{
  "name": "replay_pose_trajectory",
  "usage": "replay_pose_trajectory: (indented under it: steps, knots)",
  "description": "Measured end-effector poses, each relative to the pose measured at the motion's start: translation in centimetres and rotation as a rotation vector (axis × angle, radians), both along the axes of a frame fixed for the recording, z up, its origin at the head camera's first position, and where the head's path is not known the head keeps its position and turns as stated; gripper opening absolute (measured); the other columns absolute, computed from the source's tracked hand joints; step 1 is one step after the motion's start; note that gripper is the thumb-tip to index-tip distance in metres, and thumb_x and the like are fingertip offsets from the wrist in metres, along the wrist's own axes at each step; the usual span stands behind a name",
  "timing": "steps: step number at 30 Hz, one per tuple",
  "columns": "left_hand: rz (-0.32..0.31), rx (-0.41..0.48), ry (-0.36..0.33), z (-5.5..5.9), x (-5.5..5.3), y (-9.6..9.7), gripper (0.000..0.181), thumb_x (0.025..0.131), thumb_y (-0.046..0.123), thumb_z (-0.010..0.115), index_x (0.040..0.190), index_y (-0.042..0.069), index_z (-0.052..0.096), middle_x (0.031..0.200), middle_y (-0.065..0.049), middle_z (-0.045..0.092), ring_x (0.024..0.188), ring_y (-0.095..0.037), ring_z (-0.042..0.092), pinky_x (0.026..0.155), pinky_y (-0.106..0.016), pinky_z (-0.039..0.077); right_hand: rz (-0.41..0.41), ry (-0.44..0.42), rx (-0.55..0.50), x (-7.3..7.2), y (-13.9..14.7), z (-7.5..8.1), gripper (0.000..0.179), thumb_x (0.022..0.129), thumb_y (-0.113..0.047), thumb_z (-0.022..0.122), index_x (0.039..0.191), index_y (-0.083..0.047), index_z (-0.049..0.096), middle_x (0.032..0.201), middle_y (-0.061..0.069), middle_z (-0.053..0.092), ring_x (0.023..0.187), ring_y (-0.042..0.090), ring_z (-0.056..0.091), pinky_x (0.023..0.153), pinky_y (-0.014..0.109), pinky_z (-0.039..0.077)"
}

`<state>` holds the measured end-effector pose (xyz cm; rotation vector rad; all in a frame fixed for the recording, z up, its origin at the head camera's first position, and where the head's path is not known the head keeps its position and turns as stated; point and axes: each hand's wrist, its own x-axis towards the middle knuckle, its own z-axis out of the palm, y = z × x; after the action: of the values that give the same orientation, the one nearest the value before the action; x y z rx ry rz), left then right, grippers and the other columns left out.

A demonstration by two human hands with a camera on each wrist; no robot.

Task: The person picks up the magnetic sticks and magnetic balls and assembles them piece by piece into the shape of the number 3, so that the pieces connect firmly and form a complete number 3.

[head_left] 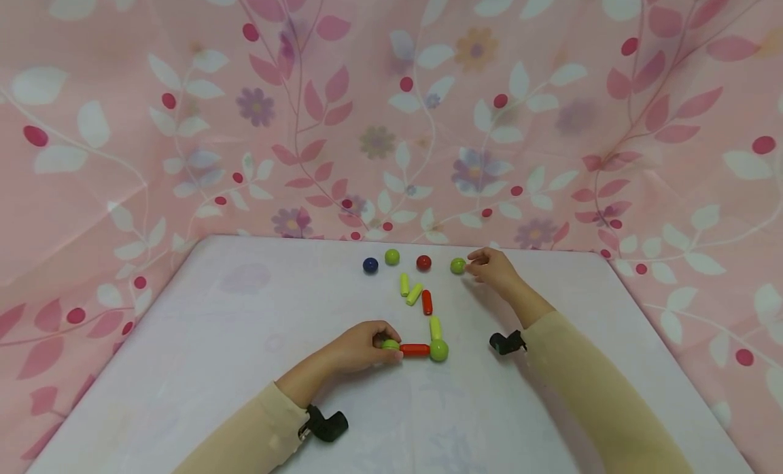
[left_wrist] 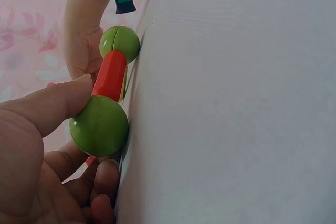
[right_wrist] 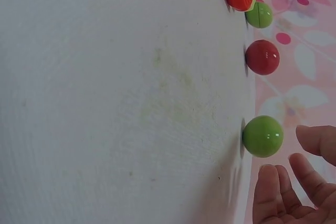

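Observation:
In the head view my left hand pinches a green ball between thumb and fingers. A red rod runs from that ball to a second green ball, and a yellow-green rod extends from the second ball toward the back. These joined pieces lie on the white table. My right hand is at the back right beside a loose green ball. In the right wrist view its thumb and fingers are spread apart, with a gap between them and that ball.
Along the back of the table lie a dark blue ball, another green ball and a red ball. Two yellow-green rods, one upright in view and one slanted, lie near a loose red rod. Patterned pink cloth surrounds the table.

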<state>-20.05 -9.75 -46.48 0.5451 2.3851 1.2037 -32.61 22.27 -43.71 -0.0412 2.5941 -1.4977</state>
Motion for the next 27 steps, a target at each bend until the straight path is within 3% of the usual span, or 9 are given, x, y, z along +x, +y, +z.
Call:
replay_pose_trajectory:
  steps: [5,12,19,27]
  knots:
    - [0.007,0.0,-0.004,0.1,0.1,0.0,0.025,0.088,0.035,0.077,0.107,0.02,0.068,0.085,0.0,0.056,0.08,-0.017,0.051,0.065,-0.028,0.041,-0.005,-0.034,0.007,-0.5,0.0,-0.2,0.044,0.097,-0.012,0.066,0.133,0.008,0.051,0.119,0.021,0.054,0.101,0.026,0.059,0.082,0.029,0.055]
    - [0.01,0.002,-0.008,0.1,0.1,0.0,0.025,0.089,0.035,0.077,0.107,0.02,0.068,0.085,-0.001,0.056,0.08,-0.017,0.051,0.064,-0.028,0.041,0.001,-0.081,0.011,-1.1,0.0,-0.6,0.052,0.096,-0.015,0.068,0.141,0.003,0.048,0.137,0.024,0.05,0.113,0.03,0.056,0.092,0.038,0.053]
    - [0.01,0.005,-0.005,0.0,0.1,0.0,0.026,0.088,0.036,0.077,0.107,0.02,0.068,0.086,-0.001,0.056,0.081,-0.017,0.051,0.065,-0.028,0.041,0.042,-0.064,0.019,-1.7,-0.5,-1.1,0.054,0.095,-0.014,0.07,0.141,0.001,0.049,0.141,0.024,0.049,0.125,0.036,0.052,0.097,0.041,0.05]
    - [0.005,0.004,0.007,0.1,0.2,0.0,0.026,0.088,0.035,0.077,0.107,0.02,0.069,0.084,0.0,0.056,0.08,-0.016,0.051,0.065,-0.028,0.04,0.041,-0.056,0.045,-2.0,-0.9,-1.5,0.049,0.096,-0.014,0.069,0.14,-0.002,0.051,0.142,0.02,0.049,0.123,0.033,0.052,0.098,0.042,0.049]
